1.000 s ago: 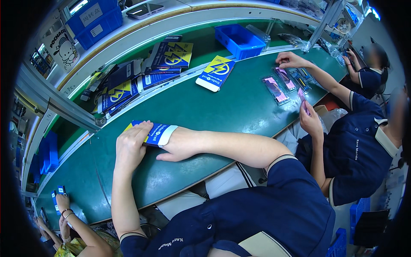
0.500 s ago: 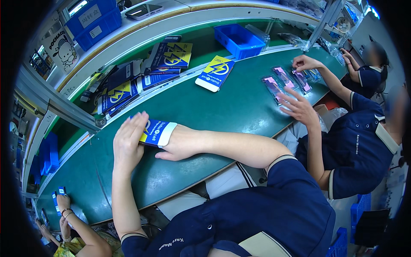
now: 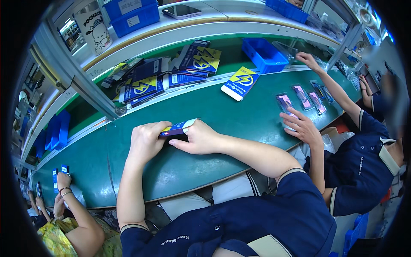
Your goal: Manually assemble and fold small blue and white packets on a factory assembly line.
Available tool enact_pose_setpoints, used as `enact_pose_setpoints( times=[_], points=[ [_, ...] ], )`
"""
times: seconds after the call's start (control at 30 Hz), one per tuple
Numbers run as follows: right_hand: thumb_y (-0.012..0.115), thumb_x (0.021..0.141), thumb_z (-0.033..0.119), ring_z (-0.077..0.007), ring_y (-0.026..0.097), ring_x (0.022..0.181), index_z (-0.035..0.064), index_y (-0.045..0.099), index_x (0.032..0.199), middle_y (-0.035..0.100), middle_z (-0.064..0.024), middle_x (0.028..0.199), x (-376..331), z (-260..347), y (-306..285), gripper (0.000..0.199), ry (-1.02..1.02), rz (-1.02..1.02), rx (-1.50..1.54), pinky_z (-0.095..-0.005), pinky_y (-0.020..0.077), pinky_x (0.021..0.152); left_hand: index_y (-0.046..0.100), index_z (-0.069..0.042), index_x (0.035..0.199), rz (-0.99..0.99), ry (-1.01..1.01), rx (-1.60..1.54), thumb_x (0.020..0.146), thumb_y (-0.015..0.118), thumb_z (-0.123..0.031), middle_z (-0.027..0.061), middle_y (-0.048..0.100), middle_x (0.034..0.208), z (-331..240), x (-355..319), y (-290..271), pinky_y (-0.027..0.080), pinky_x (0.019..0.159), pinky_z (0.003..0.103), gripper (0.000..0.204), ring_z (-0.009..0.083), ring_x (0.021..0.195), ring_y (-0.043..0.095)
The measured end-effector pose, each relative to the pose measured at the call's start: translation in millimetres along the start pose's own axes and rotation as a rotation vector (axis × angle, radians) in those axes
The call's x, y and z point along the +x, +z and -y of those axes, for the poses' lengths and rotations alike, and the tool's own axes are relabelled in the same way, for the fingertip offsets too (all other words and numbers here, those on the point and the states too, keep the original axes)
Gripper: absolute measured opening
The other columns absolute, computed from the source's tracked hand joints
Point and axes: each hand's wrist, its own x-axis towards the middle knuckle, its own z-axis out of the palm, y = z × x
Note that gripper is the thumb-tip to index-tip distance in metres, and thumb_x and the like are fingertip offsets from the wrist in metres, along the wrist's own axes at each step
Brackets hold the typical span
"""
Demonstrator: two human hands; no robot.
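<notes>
A small flat blue-and-yellow cardboard box (image 3: 179, 127) is held just above the green table, tilted so that mostly its narrow side faces me. My left hand (image 3: 147, 140) is closed on its left end, fingers curled over the top edge. At the other end, my right hand (image 3: 202, 138) grips the box with the fingers behind it and the thumb stretched out below. The fingers and palms hide both ends of the box. Beyond my hands, a similar blue-and-yellow box (image 3: 240, 84) lies flat near the table's far edge.
Several boxes (image 3: 145, 85) are heaped in the green trough behind the table. A blue bin (image 3: 266, 55) stands right of them. At right, a co-worker's hand (image 3: 302, 126) is beside clear packs with pink parts (image 3: 302, 97). Another person's hand (image 3: 64, 180) is at far left.
The box has tipped from face up to nearly edge-on. My left hand, flatter over it before, now curls round its end. The co-worker's far hand has moved away from the clear packs.
</notes>
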Motion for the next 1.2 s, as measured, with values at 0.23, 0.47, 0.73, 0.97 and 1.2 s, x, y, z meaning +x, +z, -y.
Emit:
enact_pose_setpoints(
  times=[0.23,0.47,0.73,0.97,1.2],
  points=[
    [0.076,0.084,0.014,-0.0258,0.069,0.074,0.0036,0.074,0.101,0.072,-0.0137,0.09,4.5,6.1,-14.0,0.02,0.005,-0.15,0.15,-0.0331,0.054,0.069,0.066,-0.011,0.09,0.02,-0.089,-0.02,0.075,0.077,-0.015,0.0103,0.07,0.078,1.5,-2.1,-7.4,0.053,0.06,0.042,0.019,0.0315,0.072,0.07],
    [0.067,0.095,0.012,-0.0091,0.064,0.078,-0.0018,0.068,0.098,0.07,-0.0045,0.084,20.5,-28.5,-25.1,0.014,0.102,-0.689,0.453,-0.0247,0.0515,0.074,0.065,-0.012,0.124,0.09,-0.334,-0.279,0.07,0.086,-0.037,0.0174,0.073,0.098,21.9,-5.7,-22.2,0.056,0.081,0.042,0.064,0.0365,0.089,0.071],
    [0.067,0.091,0.017,-0.0271,0.065,0.097,-0.0002,0.064,0.109,0.065,-0.014,0.103,10.2,-53.8,-4.3,0.025,0.147,-0.21,-0.055,-0.0346,0.0518,0.086,0.057,-0.002,0.135,0.203,-0.146,-0.028,0.077,0.075,-0.057,0.0221,0.053,0.14,28.5,-13.5,19.3,0.043,0.108,0.047,0.082,0.0384,0.129,0.052],
    [0.071,0.086,0.013,-0.0318,0.061,0.11,0.0021,0.063,0.116,0.062,-0.0147,0.115,9.7,-47.4,-4.4,0.033,-0.017,-0.089,-0.147,-0.0394,0.0491,0.096,0.051,0.0,0.14,0.229,-0.126,-0.098,0.075,0.078,-0.058,0.0204,0.053,0.137,19.2,-18.3,25.6,0.038,0.111,0.049,0.09,0.0366,0.13,0.049],
    [0.071,0.085,0.015,-0.0315,0.062,0.104,0.001,0.066,0.112,0.063,-0.0149,0.112,10.4,-54.6,-11.7,0.031,0.071,-0.033,-0.07,-0.0394,0.05,0.093,0.056,0.001,0.133,0.252,-0.231,0.027,0.068,0.079,-0.065,0.0167,0.055,0.125,14.1,-11.6,20.8,0.038,0.104,0.043,0.095,0.0322,0.121,0.05]
  ],
)
